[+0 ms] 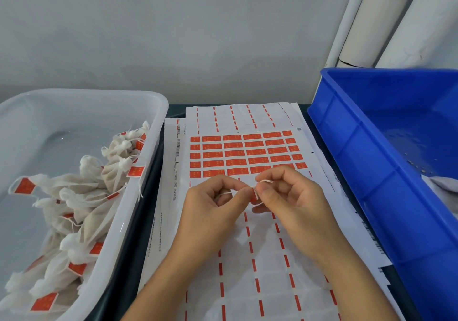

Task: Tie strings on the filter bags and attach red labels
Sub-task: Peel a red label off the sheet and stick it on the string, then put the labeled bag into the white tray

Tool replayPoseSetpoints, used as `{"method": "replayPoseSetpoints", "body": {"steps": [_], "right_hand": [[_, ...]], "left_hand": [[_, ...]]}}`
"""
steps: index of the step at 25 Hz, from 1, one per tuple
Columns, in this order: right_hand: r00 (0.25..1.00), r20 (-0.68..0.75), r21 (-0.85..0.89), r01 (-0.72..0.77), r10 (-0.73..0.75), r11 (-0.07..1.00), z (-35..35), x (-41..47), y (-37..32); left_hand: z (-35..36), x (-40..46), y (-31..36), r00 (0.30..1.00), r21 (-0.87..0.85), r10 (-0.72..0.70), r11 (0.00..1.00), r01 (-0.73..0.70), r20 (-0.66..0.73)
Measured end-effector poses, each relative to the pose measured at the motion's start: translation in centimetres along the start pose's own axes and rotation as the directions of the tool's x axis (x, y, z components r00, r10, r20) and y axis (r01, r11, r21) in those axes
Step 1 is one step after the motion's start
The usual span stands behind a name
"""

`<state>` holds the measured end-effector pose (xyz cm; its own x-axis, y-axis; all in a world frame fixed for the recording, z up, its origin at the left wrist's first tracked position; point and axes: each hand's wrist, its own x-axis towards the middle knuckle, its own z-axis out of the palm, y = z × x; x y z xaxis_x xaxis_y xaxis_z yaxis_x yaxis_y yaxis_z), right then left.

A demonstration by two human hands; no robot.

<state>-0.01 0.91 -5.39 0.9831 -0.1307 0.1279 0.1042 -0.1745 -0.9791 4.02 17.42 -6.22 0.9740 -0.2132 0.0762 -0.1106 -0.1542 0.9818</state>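
Left hand [210, 198] and right hand [285, 194] pinching white string [257, 189] with red label [253, 196] (fingertips meeting), above label sheet [247, 154] at centre, tagged filter bags [81, 196] in white tub [146, 152] at 9 o'clock, blue bin [371, 172] at 3 o'clock.

Two bare forearms, left hand [210, 204], right hand [292, 196], no sleeves, short fingernails

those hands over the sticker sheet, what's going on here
A person is labelling a string. Both hands, left hand and right hand, pinch a thin white string between them, with a red label at the fingertips, above the label sheet, whose lower rows are already peeled. Finished bags with red tags lie in the white tub on the left. The blue bin sits on the right.
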Motion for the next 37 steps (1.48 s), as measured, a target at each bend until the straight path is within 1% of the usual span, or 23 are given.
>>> {"method": "replayPoseSetpoints", "body": {"steps": [2, 4, 7, 10, 12, 15, 16, 19, 20, 22, 24, 26, 27, 28, 30, 31, 32, 34, 35, 36, 37], "right_hand": [[0.999, 0.036, -0.046, 0.009, -0.007, 0.999, 0.0, 0.0, 0.0], [1.0, 0.028, -0.089, 0.004, -0.002, 0.996, 0.0, 0.0, 0.1], [1.0, 0.022, -0.08, -0.009, 0.011, 0.997, -0.2, 0.0, 0.2], [0.997, 0.071, -0.018, -0.027, 0.029, 0.999, -0.2, -0.1, 0.1], [0.998, 0.053, -0.047, -0.018, 0.021, 0.999, 0.2, -0.1, 0.0], [1.0, 0.004, -0.102, -0.002, 0.003, 0.995, 0.5, 0.0, -0.2], [1.0, 0.001, -0.106, 0.003, -0.003, 0.994, 0.6, 0.0, -0.4], [0.999, 0.012, -0.075, 0.039, -0.038, 0.996, 0.9, 0.1, -1.3], [0.998, 0.011, -0.082, 0.057, -0.056, 0.995, 1.1, 0.1, -1.8], [0.993, 0.008, -0.133, 0.119, -0.119, 0.984, 1.5, 0.3, -3.1], [0.984, -0.017, -0.182, 0.17, -0.177, 0.968, 2.1, 0.6, -4.7], [0.975, -0.032, -0.19, 0.211, -0.221, 0.959, 3.1, 1.2, -6.6], [0.968, -0.036, -0.188, 0.237, -0.247, 0.953, 3.8, 1.6, -7.6], [0.96, -0.043, -0.182, 0.266, -0.278, 0.947, 4.4, 2.1, -8.7], [0.938, -0.05, -0.107, 0.336, -0.343, 0.936, 5.8, 3.2, -10.8], [0.93, -0.047, -0.034, 0.363, -0.365, 0.931, 6.6, 3.9, -11.7], [0.929, -0.031, 0.062, 0.37, -0.368, 0.927, 7.5, 4.5, -12.5], [0.944, 0.042, 0.275, 0.303, -0.327, 0.912, 9.7, 5.8, -13.7], [0.948, 0.081, 0.335, 0.266, -0.309, 0.904, 10.8, 6.5, -14.0], [0.948, 0.103, 0.331, 0.253, -0.301, 0.909, 11.9, 7.1, -14.0], [0.947, 0.107, 0.272, 0.266, -0.304, 0.925, 12.9, 7.7, -13.7]], "left_hand": [[-0.2, 0.1, 0.1, 1.0, -0.042, -0.025, 0.999, 0.025, 0.013], [-0.4, 0.2, 0.1, 0.998, -0.066, -0.051, 0.996, 0.054, 0.044], [-0.5, 0.2, 0.2, 0.997, -0.041, -0.045, 0.998, 0.048, 0.07], [-0.5, 0.1, 0.3, 0.998, -0.024, -0.019, 1.0, 0.021, 0.057], [-0.6, 0.1, 0.2, 0.998, 0.003, -0.001, 1.0, 0.001, 0.06], [-0.6, 0.1, 0.4, 0.995, 0.01, 0.001, 1.0, -0.002, 0.1], [-0.7, 0.0, 0.7, 0.994, 0.015, 0.023, 1.0, -0.025, 0.106], [-1.0, -0.2, 1.5, 0.989, 0.036, 0.121, 0.992, -0.124, 0.08], [-1.1, -0.3, 1.8, 0.988, 0.017, 0.141, 0.99, -0.142, 0.066], [-1.2, -0.7, 2.5, 0.99, -0.053, 0.141, 0.989, -0.14, 0.014], [-1.6, -1.3, 3.6, 0.989, -0.054, 0.144, 0.988, -0.146, -0.04], [-2.5, -2.0, 4.8, 0.98, 0.042, 0.177, 0.984, -0.174, -0.091], [-3.4, -2.4, 5.4, 0.97, 0.13, 0.211, 0.972, -0.195, -0.119], [-4.4, -2.7, 6.0, 0.954, 0.245, 0.26, 0.945, -0.219, -0.149], [-6.7, -3.1, 7.9, 0.908, 0.465, 0.371, 0.849, -0.249, -0.192], [-7.9, -3.1, 8.9, 0.895, 0.511, 0.398, 0.822, -0.251, -0.199], [-9.1, -2.9, 9.8, 0.893, 0.511, 0.399, 0.823, -0.249, -0.207], [-11.9, -2.2, 11.2, 0.899, 0.497, 0.378, 0.837, -0.229, -0.221], [-13.4, -1.7, 11.6, 0.896, 0.534, 0.384, 0.817, -0.217, -0.225], [-15.0, -1.3, 11.9, 0.892, 0.585, 0.391, 0.787, -0.195, -0.228], [-16.4, -0.9, 11.9, 0.889, 0.633, 0.392, 0.756, -0.164, -0.237]]}}
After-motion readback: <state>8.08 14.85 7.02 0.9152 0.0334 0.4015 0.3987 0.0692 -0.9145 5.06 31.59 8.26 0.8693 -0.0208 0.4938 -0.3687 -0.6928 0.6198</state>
